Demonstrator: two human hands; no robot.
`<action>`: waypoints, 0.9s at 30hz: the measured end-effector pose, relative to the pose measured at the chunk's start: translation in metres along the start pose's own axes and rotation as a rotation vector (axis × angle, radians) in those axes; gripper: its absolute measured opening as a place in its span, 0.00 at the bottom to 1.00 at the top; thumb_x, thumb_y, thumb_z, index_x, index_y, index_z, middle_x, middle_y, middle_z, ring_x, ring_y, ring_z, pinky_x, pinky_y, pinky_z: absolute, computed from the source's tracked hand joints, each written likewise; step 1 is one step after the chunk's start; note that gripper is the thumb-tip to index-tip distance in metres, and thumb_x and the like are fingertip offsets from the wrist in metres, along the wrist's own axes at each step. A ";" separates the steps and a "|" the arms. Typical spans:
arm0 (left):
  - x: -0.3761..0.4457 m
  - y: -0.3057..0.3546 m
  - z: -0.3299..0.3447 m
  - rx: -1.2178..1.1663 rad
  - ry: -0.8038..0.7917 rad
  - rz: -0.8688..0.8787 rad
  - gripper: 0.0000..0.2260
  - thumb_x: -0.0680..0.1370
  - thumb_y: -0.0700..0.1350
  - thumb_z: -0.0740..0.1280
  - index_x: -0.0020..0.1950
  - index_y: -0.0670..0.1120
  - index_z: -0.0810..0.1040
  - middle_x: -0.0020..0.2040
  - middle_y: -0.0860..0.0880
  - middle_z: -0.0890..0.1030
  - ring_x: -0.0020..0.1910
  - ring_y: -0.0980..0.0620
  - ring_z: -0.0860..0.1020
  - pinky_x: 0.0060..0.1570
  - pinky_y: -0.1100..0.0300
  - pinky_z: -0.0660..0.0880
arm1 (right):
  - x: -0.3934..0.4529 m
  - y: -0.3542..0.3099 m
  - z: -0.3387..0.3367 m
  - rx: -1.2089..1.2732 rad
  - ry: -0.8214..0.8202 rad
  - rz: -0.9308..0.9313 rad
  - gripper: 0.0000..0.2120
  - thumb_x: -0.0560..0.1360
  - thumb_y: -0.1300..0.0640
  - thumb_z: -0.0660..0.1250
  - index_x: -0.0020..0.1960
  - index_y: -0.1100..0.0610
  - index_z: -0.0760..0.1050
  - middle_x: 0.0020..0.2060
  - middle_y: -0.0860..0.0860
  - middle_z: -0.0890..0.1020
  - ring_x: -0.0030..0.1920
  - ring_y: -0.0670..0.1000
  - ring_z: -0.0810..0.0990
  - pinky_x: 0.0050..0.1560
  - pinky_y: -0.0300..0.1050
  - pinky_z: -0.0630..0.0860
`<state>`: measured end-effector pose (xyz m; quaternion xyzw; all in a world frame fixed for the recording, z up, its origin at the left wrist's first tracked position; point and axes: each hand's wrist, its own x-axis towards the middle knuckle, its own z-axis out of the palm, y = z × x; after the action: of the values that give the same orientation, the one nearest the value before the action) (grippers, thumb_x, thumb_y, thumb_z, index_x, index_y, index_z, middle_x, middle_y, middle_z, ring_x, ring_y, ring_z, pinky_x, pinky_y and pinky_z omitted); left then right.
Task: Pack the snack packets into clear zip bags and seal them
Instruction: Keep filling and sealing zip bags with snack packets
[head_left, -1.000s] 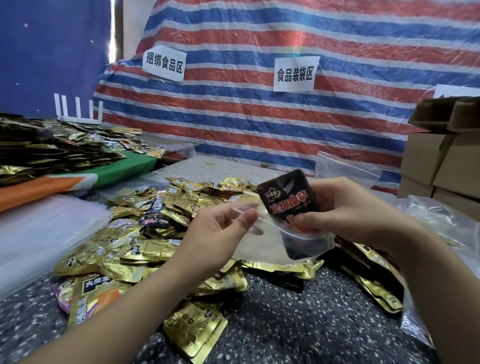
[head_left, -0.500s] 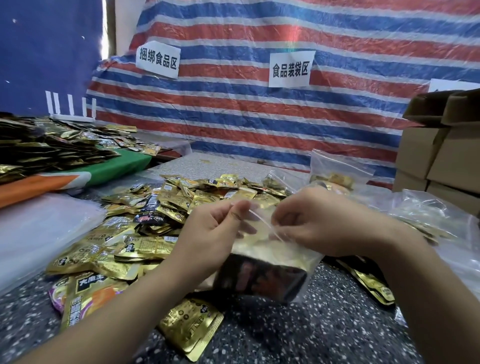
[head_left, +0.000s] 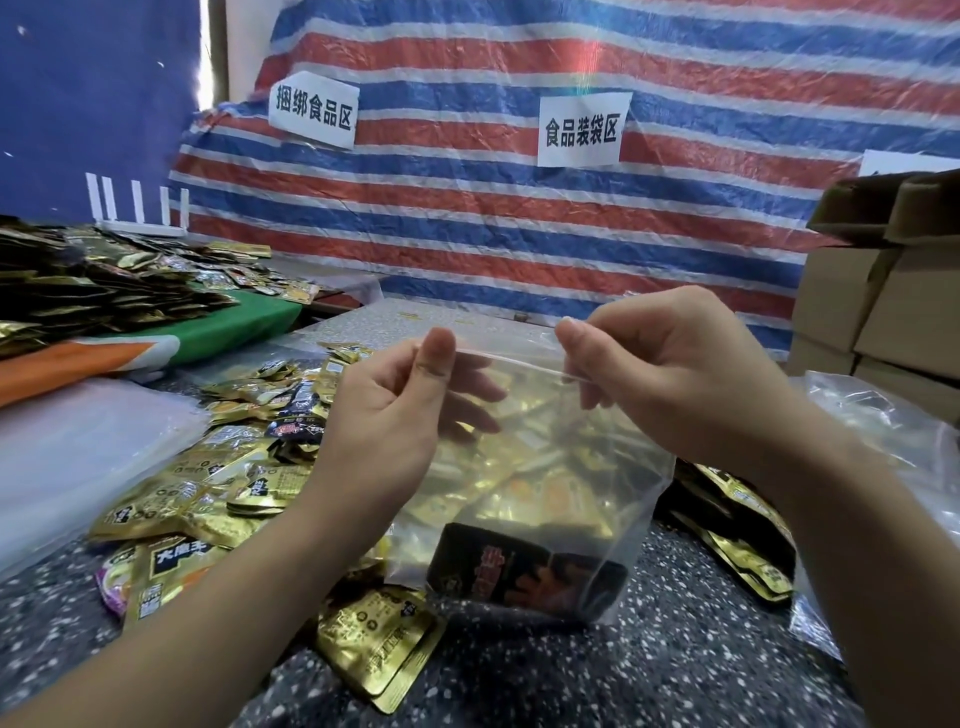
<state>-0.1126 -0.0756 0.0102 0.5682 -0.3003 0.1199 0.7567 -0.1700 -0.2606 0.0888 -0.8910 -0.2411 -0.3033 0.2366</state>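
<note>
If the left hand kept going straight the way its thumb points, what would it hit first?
The left hand pinches the clear zip bag with its thumb pointing up and away. Beyond it, probably the striped tarp behind the table, though depth is unclear.

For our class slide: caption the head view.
Both hands, left hand and right hand, pinch a packed zip bag's top edge.

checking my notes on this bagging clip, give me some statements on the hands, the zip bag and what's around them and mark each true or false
1. Both hands pinch the top edge of the clear zip bag. True: the left hand and the right hand hold it near opposite ends.
2. The bag is empty. False: a black packet lies at its bottom.
3. Loose gold packets lie on the table to the left. True.
4. The cardboard boxes stand on the left. False: they are on the right.
</note>
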 end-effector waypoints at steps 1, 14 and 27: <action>0.001 -0.002 0.000 -0.001 -0.002 -0.012 0.19 0.77 0.57 0.59 0.46 0.43 0.81 0.40 0.44 0.85 0.34 0.46 0.84 0.33 0.59 0.80 | 0.000 0.002 0.002 0.002 0.002 0.003 0.20 0.80 0.47 0.63 0.34 0.55 0.80 0.28 0.47 0.81 0.25 0.47 0.77 0.27 0.44 0.73; -0.001 -0.039 0.004 0.186 -0.122 -0.229 0.24 0.75 0.62 0.59 0.39 0.42 0.78 0.30 0.46 0.82 0.25 0.51 0.79 0.27 0.61 0.74 | 0.006 0.035 0.020 0.195 -0.249 0.371 0.25 0.83 0.47 0.56 0.37 0.60 0.80 0.32 0.59 0.82 0.30 0.48 0.77 0.38 0.44 0.73; -0.005 -0.050 0.005 0.356 -0.102 -0.165 0.28 0.74 0.69 0.51 0.33 0.48 0.74 0.21 0.52 0.71 0.20 0.58 0.69 0.26 0.60 0.67 | 0.121 0.066 0.072 -0.069 -0.495 0.551 0.14 0.83 0.49 0.60 0.49 0.57 0.79 0.39 0.51 0.84 0.32 0.44 0.83 0.32 0.38 0.79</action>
<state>-0.0926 -0.0955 -0.0313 0.7212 -0.2647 0.0797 0.6352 -0.0167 -0.2359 0.0996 -0.9764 -0.0316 -0.0113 0.2135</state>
